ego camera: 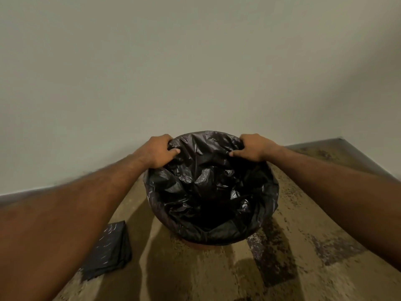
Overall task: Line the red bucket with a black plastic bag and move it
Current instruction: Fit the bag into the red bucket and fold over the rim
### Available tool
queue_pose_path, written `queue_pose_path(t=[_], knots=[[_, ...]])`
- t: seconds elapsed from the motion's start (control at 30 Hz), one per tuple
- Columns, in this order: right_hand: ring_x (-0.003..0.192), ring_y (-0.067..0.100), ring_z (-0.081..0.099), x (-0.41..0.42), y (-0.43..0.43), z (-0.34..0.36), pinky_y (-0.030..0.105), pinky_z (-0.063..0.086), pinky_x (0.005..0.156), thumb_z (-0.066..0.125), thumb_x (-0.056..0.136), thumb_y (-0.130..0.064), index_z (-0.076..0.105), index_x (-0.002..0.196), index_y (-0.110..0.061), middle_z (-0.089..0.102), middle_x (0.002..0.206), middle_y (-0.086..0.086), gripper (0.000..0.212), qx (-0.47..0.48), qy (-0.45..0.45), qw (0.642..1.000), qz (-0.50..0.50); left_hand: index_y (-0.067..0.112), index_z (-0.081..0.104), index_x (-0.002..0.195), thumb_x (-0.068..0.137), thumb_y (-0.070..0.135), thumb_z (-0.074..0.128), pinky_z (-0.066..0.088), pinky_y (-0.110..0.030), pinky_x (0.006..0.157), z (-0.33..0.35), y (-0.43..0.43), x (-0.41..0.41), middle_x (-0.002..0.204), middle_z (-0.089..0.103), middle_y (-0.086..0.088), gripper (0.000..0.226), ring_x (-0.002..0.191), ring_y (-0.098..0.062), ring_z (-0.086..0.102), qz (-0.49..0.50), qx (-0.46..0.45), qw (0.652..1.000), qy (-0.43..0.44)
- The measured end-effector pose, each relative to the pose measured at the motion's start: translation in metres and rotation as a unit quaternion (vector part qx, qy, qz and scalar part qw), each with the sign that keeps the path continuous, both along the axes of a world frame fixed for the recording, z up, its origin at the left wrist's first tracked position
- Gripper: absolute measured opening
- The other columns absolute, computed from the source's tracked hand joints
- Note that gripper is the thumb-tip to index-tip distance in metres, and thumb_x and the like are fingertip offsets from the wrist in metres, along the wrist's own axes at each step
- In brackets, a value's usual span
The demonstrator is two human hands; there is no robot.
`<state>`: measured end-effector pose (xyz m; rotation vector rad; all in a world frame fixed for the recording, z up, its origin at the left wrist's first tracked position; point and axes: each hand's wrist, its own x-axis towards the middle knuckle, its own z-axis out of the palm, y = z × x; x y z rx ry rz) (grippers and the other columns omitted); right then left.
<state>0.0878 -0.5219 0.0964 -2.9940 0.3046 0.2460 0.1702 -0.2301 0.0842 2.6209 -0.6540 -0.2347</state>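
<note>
Black plastic bag is lining the red bucket, draping over its rim so only a thin strip of the bucket's near side is showing. At the bucket's far rim, the left hand and the right hand are each clenching a fold of the bag. Left of the bucket, a folded black bag is lying on the patterned floor, with the bucket standing near the wall.

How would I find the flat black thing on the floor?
Start at the bucket by the wall, lined with a crumpled black bag. Look lower left on the floor, beside the left arm. The folded bag lies there flat and square.
</note>
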Motion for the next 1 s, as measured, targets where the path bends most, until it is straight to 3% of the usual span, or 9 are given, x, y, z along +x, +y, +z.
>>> queue_pose_path(t=[0.1, 0.2, 0.33, 0.5, 0.63, 0.7, 0.8, 0.9, 1.0], knots=[[0.116, 0.031, 0.056, 0.016, 0.019, 0.012, 0.043, 0.048, 0.098, 0.063, 0.084, -0.057, 0.050, 0.131, -0.012, 0.056, 0.131, 0.012, 0.067, -0.026, -0.102, 0.992, 0.069, 0.011, 0.046, 0.141, 0.092, 0.044, 0.057, 0.042, -0.041, 0.105, 0.008, -0.014, 0.004, 0.140, 0.054, -0.013, 0.060, 0.126, -0.029, 0.052, -0.030, 0.005, 0.996, -0.079], [0.115, 0.031, 0.056, 0.025, 0.036, 0.012, 0.040, 0.047, 0.096, 0.061, 0.089, -0.037, 0.050, 0.128, -0.012, 0.058, 0.129, 0.013, 0.048, -0.008, -0.078, 0.991, 0.111, 0.013, 0.048, 0.138, 0.096, 0.029, 0.052, 0.043, -0.039, 0.098, 0.007, -0.024, 0.004, 0.134, 0.059, -0.013, 0.046, 0.119, -0.030, 0.056, -0.052, 0.023, 0.995, -0.080], [0.108, 0.034, 0.059, 0.004, 0.015, -0.001, 0.039, 0.048, 0.088, 0.061, 0.090, -0.029, 0.048, 0.126, -0.011, 0.063, 0.122, 0.017, 0.042, 0.005, -0.043, 0.998, 0.048, 0.011, 0.054, 0.126, 0.098, 0.027, 0.050, 0.044, -0.034, 0.080, -0.002, -0.011, 0.001, 0.116, 0.066, -0.015, 0.033, 0.095, -0.027, 0.059, -0.014, 0.004, 0.999, -0.030], [0.098, 0.030, 0.060, -0.039, -0.004, -0.001, 0.031, 0.043, 0.076, 0.071, 0.087, -0.032, 0.055, 0.114, -0.008, 0.065, 0.114, 0.016, 0.039, 0.092, -0.026, 0.995, -0.042, 0.012, 0.064, 0.111, 0.094, 0.037, 0.058, 0.041, -0.030, 0.073, -0.002, 0.009, -0.015, 0.110, 0.067, -0.011, 0.030, 0.088, -0.022, 0.059, 0.060, -0.079, 0.994, 0.045], [0.096, 0.023, 0.060, -0.087, 0.008, 0.003, 0.030, 0.049, 0.070, 0.074, 0.084, -0.031, 0.046, 0.117, -0.013, 0.059, 0.104, 0.004, 0.047, 0.178, -0.042, 0.976, -0.117, 0.011, 0.041, 0.145, 0.094, 0.033, 0.060, 0.042, -0.038, 0.101, -0.005, 0.023, -0.058, 0.143, 0.052, -0.013, 0.059, 0.125, -0.032, 0.053, 0.140, -0.166, 0.973, 0.081], [0.110, 0.022, 0.057, -0.110, 0.023, -0.003, 0.030, 0.051, 0.082, 0.074, 0.084, -0.026, 0.043, 0.126, -0.017, 0.055, 0.115, 0.001, 0.053, 0.205, -0.096, 0.967, -0.114, 0.013, 0.031, 0.150, 0.094, 0.027, 0.061, 0.037, -0.034, 0.103, -0.011, 0.025, -0.082, 0.149, 0.046, -0.010, 0.066, 0.132, -0.030, 0.048, 0.168, -0.215, 0.960, 0.059], [0.134, 0.024, 0.044, -0.138, 0.049, -0.012, 0.039, 0.039, 0.111, 0.073, 0.085, -0.020, 0.029, 0.148, -0.018, 0.043, 0.145, 0.004, 0.076, 0.274, -0.173, 0.932, -0.162, 0.019, 0.027, 0.152, 0.095, 0.017, 0.061, 0.034, -0.027, 0.100, -0.019, 0.026, -0.107, 0.153, 0.041, -0.002, 0.066, 0.136, -0.021, 0.044, 0.219, -0.335, 0.914, 0.070], [0.146, 0.024, 0.027, -0.160, 0.063, -0.014, 0.038, 0.026, 0.115, 0.073, 0.088, -0.026, 0.011, 0.157, -0.020, 0.020, 0.162, 0.002, 0.093, 0.321, -0.257, 0.877, -0.250, 0.016, 0.034, 0.148, 0.094, 0.008, 0.060, 0.037, -0.014, 0.098, -0.022, 0.031, -0.134, 0.149, 0.046, -0.004, 0.060, 0.133, -0.016, 0.047, 0.308, -0.465, 0.830, 0.027], [0.144, 0.024, 0.034, -0.178, 0.091, -0.025, 0.047, 0.030, 0.116, 0.072, 0.087, -0.026, 0.009, 0.156, -0.030, 0.025, 0.160, 0.002, 0.094, 0.432, -0.284, 0.814, -0.267, 0.015, 0.040, 0.145, 0.094, 0.008, 0.057, 0.045, -0.015, 0.088, -0.028, 0.021, -0.169, 0.136, 0.055, -0.002, 0.054, 0.123, -0.017, 0.055, 0.361, -0.519, 0.774, 0.031]])
